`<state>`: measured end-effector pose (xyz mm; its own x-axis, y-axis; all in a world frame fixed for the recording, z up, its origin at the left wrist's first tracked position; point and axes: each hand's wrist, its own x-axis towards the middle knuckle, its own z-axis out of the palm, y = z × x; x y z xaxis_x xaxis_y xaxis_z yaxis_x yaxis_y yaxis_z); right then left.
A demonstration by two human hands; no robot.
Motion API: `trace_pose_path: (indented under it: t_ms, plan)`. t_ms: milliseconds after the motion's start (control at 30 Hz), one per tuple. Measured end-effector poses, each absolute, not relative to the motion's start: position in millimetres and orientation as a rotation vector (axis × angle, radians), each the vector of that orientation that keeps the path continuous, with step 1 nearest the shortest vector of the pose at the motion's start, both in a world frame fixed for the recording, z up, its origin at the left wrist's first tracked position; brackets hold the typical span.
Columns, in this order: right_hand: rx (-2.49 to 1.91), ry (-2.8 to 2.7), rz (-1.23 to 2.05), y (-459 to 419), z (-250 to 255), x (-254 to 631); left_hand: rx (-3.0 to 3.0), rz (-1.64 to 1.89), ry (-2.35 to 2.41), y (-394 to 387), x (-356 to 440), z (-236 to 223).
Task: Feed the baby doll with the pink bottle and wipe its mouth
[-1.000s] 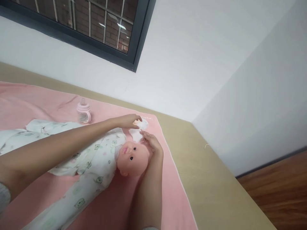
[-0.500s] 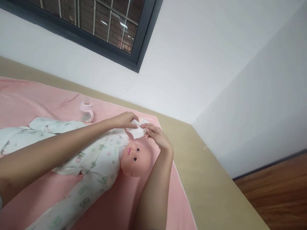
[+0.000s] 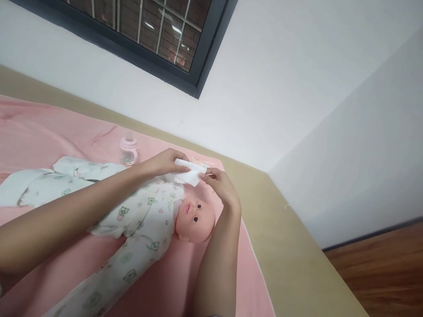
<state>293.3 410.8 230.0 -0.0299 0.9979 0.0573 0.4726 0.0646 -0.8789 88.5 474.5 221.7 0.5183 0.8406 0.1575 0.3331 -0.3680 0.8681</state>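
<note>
A folded white tissue point(image 3: 191, 175) is stretched between my two hands above the pink cloth. My left hand point(image 3: 167, 161) pinches its left edge between thumb and fingers. On the other side, my right hand point(image 3: 222, 186) grips the right edge with its fingertips. Just below the tissue lies a baby doll point(image 3: 194, 219) on its back, head toward the right, dressed in a white outfit point(image 3: 145, 207) with green bear prints. My left forearm crosses over the doll's body and hides part of it.
A pink-topped baby bottle point(image 3: 128, 149) with a handle stands behind my left forearm. Behind the tissue, a printed item point(image 3: 200, 161) is partly hidden. The pink cloth point(image 3: 251, 268) covers a tan surface point(image 3: 280, 246), bordered by a white wall point(image 3: 251, 110) with a dark-framed window point(image 3: 194, 75).
The tissue has been lifted slightly and spread wider, so more of it shows. My hands have moved a little apart. The whole view has shifted slightly.
</note>
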Motion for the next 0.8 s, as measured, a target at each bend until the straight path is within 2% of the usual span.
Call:
trace_pose_path:
  t_ms: [500,800]
  plan:
    - [-1.347,-1.439,0.878,419.1,226.2,290.1,1.852,0.537,0.626,469.2,84.2,202.5]
    - [-1.308,-1.278,0.939,420.8,222.9,289.9,1.829,0.754,0.700,457.1,93.5,205.1]
